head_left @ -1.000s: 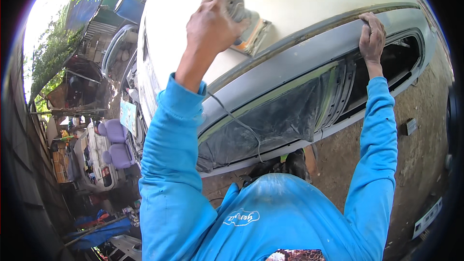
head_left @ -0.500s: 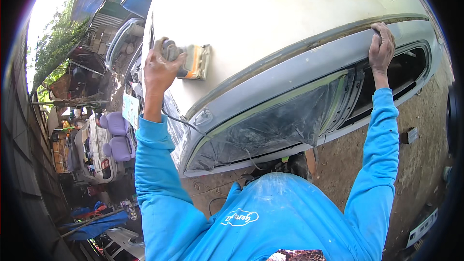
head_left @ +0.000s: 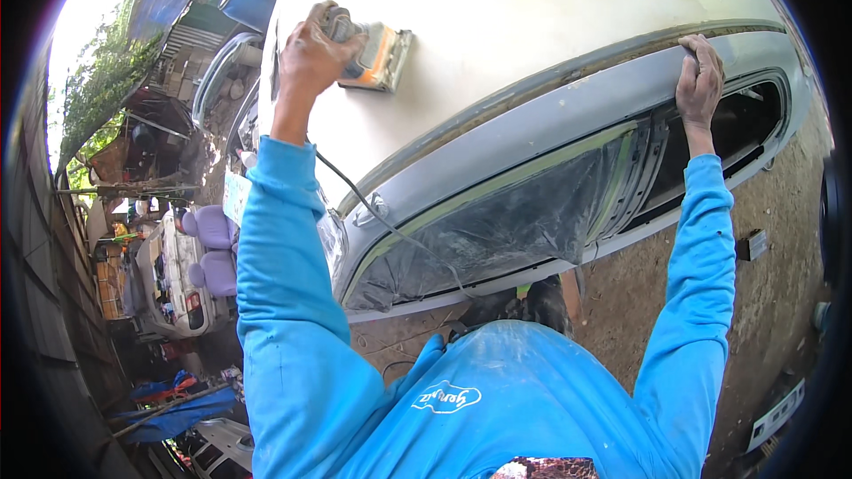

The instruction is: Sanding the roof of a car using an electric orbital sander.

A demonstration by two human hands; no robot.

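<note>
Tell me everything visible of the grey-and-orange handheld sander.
The grey-and-orange handheld sander looks dusty, with a rounded grey grip and a rectangular base. Its casing looks like hard plastic. The person's bare left hand wraps the grip. The base appears to lie flat on the car's off-white roof, near its left end. A thin dark cable trails from behind the wrist; any join is hidden.

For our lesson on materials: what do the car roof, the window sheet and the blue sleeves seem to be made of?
Car roof: probably metal under dull paint or primer, judging by its smooth, curved surface.
Window sheet: likely thin plastic film; it is wrinkled and partly see-through.
Blue sleeves: matt fabric, given the soft creases; fibre unclear.
</note>
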